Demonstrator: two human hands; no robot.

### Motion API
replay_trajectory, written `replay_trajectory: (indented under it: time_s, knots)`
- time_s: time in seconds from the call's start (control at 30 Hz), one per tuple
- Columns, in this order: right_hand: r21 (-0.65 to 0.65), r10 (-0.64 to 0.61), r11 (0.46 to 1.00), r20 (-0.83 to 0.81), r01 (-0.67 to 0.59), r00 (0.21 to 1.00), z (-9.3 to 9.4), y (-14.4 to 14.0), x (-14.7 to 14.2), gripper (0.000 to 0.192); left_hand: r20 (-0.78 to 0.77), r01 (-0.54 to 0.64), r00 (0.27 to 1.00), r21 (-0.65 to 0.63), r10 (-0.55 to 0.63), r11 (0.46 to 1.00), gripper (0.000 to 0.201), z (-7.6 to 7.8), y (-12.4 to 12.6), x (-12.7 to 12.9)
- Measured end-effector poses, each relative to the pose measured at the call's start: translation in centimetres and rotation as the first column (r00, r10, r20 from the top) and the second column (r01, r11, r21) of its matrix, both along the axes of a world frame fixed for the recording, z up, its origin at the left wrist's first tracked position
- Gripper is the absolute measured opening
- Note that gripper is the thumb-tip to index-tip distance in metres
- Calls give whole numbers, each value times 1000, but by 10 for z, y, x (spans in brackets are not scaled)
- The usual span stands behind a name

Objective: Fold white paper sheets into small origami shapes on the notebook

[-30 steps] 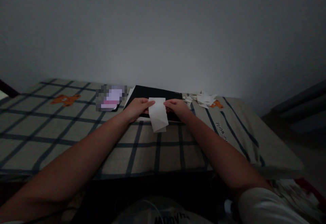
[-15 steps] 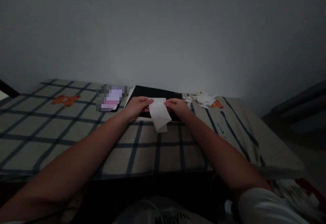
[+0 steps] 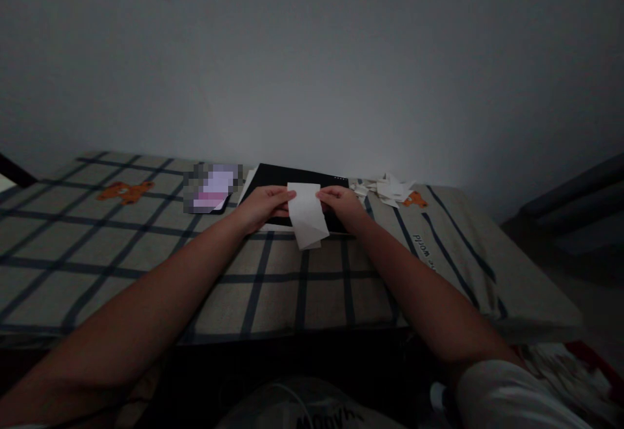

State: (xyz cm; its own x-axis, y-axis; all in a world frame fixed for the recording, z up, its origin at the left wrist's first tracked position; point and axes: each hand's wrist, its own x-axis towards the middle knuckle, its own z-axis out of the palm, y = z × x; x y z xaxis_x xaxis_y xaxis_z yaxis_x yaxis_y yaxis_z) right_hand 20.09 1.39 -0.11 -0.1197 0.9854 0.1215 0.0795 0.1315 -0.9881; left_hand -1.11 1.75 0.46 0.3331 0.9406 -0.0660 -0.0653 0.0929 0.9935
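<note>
I see a white sheet of paper (image 3: 307,214) held up between both hands, just above the far middle of the checked cloth (image 3: 146,253). It hangs down from its top edge, a little tilted, with its lower corner pointing toward me and a faint fold line across it. My left hand (image 3: 262,204) pinches the top left corner between thumb and fingers, closed on the paper. My right hand (image 3: 344,203) pinches the top right corner the same way, also closed on the paper. The two hands are near each other, with only the width of the sheet between them.

Right behind the paper and hands lies a flat black board (image 3: 292,185), resting on the cloth against the grey wall (image 3: 312,65); a strip of white sheet shows under its left edge. To the left of the board sits a small purple and pink thing (image 3: 213,188) that is blurred out, so I cannot tell what it is. To the right of the board, a heap of small white paper scraps (image 3: 387,190) lies on the cloth, near an orange bear print (image 3: 414,200). Another orange bear print (image 3: 124,191) shows well off to the left. The light is dim, so finer detail is lost.
</note>
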Motion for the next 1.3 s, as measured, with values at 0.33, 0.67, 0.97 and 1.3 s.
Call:
replay_trajectory:
  time_s: [0.33, 0.67, 0.97, 1.3]
  knots:
    - [-14, -8, 1000, -108, 7, 994, -4, 4, 0, 29, -90, -55, 994, 32, 57, 998, 22, 1, -1, 1]
    - [-124, 88, 987, -138, -106, 986, -9, 6, 2, 26, -68, -219, 972, 87, 225, 972, 18, 1, 1, 1]
    - [-70, 12, 997, -82, -18, 997, -5, 4, 3, 20, -22, -93, 995, -13, 93, 996, 30, -1, 2, 1]
    - [-96, 78, 991, -142, -92, 987, -7, 6, 4, 24, -31, -131, 991, 8, 131, 991, 18, -3, 3, -1]
